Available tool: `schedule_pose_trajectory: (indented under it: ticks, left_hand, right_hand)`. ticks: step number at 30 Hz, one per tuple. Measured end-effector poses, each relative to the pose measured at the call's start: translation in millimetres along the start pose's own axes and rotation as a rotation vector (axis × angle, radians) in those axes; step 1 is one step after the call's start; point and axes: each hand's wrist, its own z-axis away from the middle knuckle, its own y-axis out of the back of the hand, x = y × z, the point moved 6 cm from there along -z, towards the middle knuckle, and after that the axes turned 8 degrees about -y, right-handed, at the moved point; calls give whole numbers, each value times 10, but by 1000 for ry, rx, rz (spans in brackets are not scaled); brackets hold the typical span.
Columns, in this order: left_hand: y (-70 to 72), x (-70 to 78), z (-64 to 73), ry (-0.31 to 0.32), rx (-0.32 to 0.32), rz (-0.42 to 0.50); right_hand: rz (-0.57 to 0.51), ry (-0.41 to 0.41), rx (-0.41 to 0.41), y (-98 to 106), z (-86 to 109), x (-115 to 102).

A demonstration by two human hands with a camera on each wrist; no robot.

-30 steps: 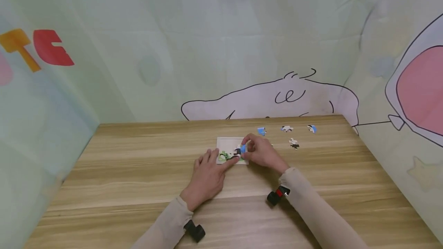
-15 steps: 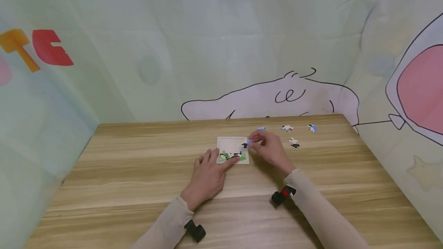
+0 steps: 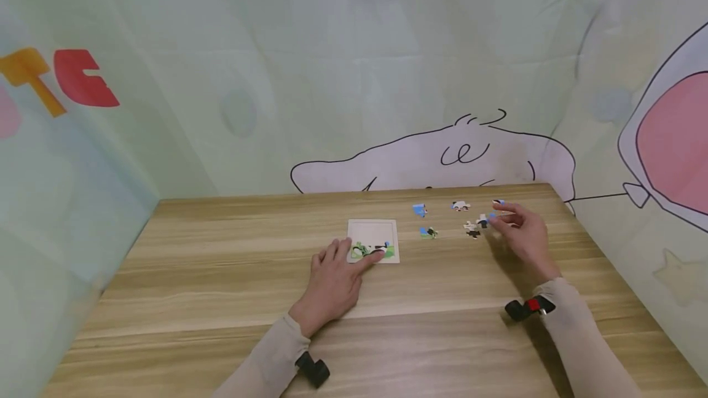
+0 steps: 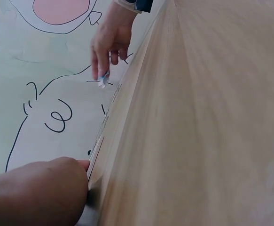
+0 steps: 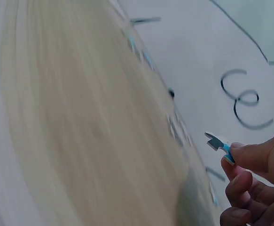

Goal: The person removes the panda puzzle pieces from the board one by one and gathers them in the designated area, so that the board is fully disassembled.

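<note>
In the head view my left hand rests at the near left corner of a small white puzzle tray. Its straight thumb presses on the fitted green, black and white pieces along the tray's near side. My right hand is off to the right, raised over the loose pieces. Between thumb and fingertips it pinches a blue, white and black jigsaw puzzle piece, seen nearly edge-on as a puzzle piece in the right wrist view. The left wrist view hides most of my left hand's fingers.
Loose pieces lie right of the tray: a blue one, a green and blue one, a panda-face one, a black and white one and one partly covered. A printed curtain stands behind the wooden table.
My right hand has lifted the puzzle piece out of the tray and carried it right, over the loose pieces. The green and blue piece is now uncovered. My left hand has stayed put.
</note>
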Motion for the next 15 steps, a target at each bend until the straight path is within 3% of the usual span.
schedule_pose_trajectory:
  ticks: [4,7,15]
  left_hand:
    - [-10,0,-4,10,-13,15]
    - [-9,-5,0,21,-23,30]
    - [-12,0,-5,30,-12,62]
  right_hand:
    - [107,-43,14,184,-47,257]
    - [205,-24,32,254,-71,355]
    - [347,13,44,315,-158,374]
